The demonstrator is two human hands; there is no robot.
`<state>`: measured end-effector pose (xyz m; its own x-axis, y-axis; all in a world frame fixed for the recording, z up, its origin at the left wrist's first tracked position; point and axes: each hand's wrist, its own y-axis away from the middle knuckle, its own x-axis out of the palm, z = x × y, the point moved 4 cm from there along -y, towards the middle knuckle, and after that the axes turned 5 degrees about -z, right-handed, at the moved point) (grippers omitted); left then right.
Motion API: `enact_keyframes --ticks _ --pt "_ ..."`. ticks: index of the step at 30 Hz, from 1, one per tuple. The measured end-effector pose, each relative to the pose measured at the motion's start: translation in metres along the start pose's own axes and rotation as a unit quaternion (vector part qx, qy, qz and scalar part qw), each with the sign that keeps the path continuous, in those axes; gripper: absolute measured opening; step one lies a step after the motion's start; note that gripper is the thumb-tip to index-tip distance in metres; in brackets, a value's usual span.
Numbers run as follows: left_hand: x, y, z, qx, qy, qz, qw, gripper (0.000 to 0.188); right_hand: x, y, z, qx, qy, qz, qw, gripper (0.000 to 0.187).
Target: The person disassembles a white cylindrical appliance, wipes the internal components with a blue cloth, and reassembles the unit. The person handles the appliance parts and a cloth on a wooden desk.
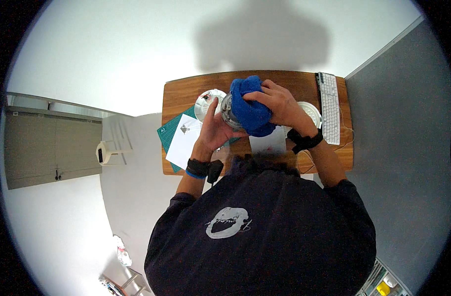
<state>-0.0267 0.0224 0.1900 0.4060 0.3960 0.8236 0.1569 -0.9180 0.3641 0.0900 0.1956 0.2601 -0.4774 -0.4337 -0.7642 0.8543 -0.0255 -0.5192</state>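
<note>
A brown wooden table bears a green rectangular mat at its left edge and a long white keyboard along its right. Above its middle is a crumpled blue fabric cloth, clamped in the fingers of the right hand. The left hand, thumb and fingers apart, adjoins a clear rounded object partly under the cloth; whether it grips cannot be told.

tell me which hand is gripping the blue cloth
The right hand, its fingers curled over the blue cloth; the left hand, thumb spread, is at the shiny round object.
</note>
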Motion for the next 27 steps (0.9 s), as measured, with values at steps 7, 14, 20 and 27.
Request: enact_keyframes --ticks 7,14,20,27 --pt "-0.003 0.000 -0.001 0.047 -0.084 -0.048 0.994 0.066 -0.009 0.002 0.003 0.035 -0.091 -0.070 0.993 0.071" --pt "0.004 0.007 -0.010 0.033 0.072 0.139 0.987 0.056 -0.016 0.008 -0.008 0.118 -0.189 -0.197 0.955 0.067" --pt "0.004 0.008 -0.010 0.059 0.099 0.090 0.989 0.062 -0.045 0.013 -0.016 0.168 -0.167 -0.341 0.910 0.069" --pt "0.024 0.010 -0.013 0.065 0.086 0.111 0.988 0.073 -0.062 0.017 -0.003 0.144 -0.038 -0.397 0.905 0.080"
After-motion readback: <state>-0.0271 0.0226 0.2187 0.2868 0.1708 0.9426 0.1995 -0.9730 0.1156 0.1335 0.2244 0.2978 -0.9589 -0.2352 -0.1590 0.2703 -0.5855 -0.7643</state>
